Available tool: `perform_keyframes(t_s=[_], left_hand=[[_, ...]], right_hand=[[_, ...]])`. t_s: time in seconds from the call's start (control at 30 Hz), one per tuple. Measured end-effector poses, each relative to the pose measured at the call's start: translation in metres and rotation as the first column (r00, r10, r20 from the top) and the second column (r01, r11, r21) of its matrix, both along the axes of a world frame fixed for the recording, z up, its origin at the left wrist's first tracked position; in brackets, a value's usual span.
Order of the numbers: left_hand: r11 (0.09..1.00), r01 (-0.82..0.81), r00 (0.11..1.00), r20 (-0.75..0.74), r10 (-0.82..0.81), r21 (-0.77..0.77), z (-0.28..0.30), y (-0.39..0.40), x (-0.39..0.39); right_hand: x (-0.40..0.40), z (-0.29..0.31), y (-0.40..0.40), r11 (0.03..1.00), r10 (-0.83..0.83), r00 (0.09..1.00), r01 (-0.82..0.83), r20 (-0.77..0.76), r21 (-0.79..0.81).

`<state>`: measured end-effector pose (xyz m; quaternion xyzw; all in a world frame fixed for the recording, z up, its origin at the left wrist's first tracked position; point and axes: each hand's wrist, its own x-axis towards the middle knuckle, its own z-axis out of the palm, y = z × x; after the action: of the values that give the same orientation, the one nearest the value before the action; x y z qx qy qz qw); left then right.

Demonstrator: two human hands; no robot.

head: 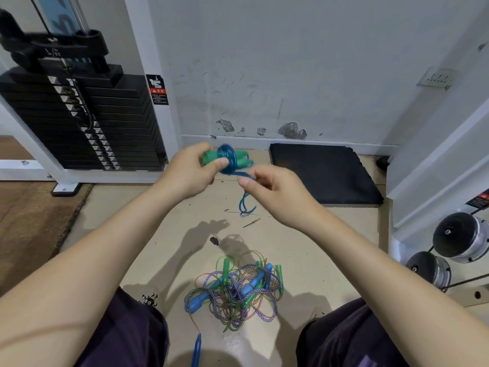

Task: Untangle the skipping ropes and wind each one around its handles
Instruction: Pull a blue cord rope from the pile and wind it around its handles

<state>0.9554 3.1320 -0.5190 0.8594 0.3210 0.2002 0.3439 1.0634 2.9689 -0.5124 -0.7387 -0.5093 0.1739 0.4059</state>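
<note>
Hands are working above the floor [317, 247] as I am watching through the head camera. My left hand [189, 172] is curling round the green handles [211, 157], smooth plastic tubes held side by side; I am counting two ends past the coil, though blur is making that hard to confirm. Glossy translucent blue rope [227, 160] is sitting in tight round coils about those handles. My right hand [275, 192] is pinching the loose end of that rope between thumb and curled fingers, and a short loop is dangling below it, smeared by motion.

Nearer the lower edge of the floor, between my knees, the tangled pile [234, 294] is lying: thin green transparent cord, braided blue-and-white cord and pinkish clear cord, with several blue and green handles buried too deep for me to count. One blue handle [196, 350] is lying apart, cut off by the frame. A dark foam mat [322, 173] is lying against the wall, beside a black weight stack [79, 120]
</note>
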Motion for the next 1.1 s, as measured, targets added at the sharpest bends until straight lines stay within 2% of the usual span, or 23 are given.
perform_keyframes(t_s=[0.07,0.17,0.33,0.5,0.67,0.8,0.9,1.0,1.1], left_hand=[[0.982,0.156,0.986,-0.036,-0.160,-0.106,0.000,-0.005,-0.002],[0.904,0.333,0.939,0.010,-0.343,-0.267,0.007,-0.015,-0.006],[0.823,0.502,0.843,-0.062,-0.534,-0.265,0.011,-0.033,-0.004],[0.841,0.516,0.833,-0.131,-0.537,-0.161,0.007,-0.039,-0.001],[0.759,0.515,0.828,0.004,-0.560,-0.399,0.014,-0.038,-0.006],[0.700,0.477,0.771,-0.129,-0.623,-0.531,0.021,-0.034,-0.010],[0.745,0.468,0.721,-0.282,-0.633,-0.475,0.017,-0.041,-0.011],[0.825,0.429,0.789,-0.293,-0.540,-0.368,0.011,-0.042,-0.008],[0.843,0.435,0.804,-0.286,-0.522,-0.315,0.009,-0.037,-0.005]], right_hand=[[0.009,0.005,-0.003,0.991,-0.098,0.995,0.095,0.028,0.090],[0.025,0.010,-0.009,0.966,-0.212,0.977,0.209,0.006,0.153],[0.027,-0.001,-0.008,0.975,-0.208,0.977,0.204,0.045,0.084],[0.028,-0.009,-0.009,0.983,-0.180,0.980,0.181,0.082,-0.009],[0.022,-0.004,-0.008,0.984,-0.172,0.982,0.167,0.080,0.059],[0.012,-0.008,-0.006,0.994,-0.089,0.986,0.078,0.142,0.077],[0.006,-0.011,-0.004,0.996,-0.044,0.987,0.031,0.155,0.086],[0.008,-0.008,-0.004,0.993,-0.047,0.996,0.038,0.079,0.112],[0.013,-0.007,-0.007,0.995,-0.042,0.997,0.047,-0.064,0.084]])
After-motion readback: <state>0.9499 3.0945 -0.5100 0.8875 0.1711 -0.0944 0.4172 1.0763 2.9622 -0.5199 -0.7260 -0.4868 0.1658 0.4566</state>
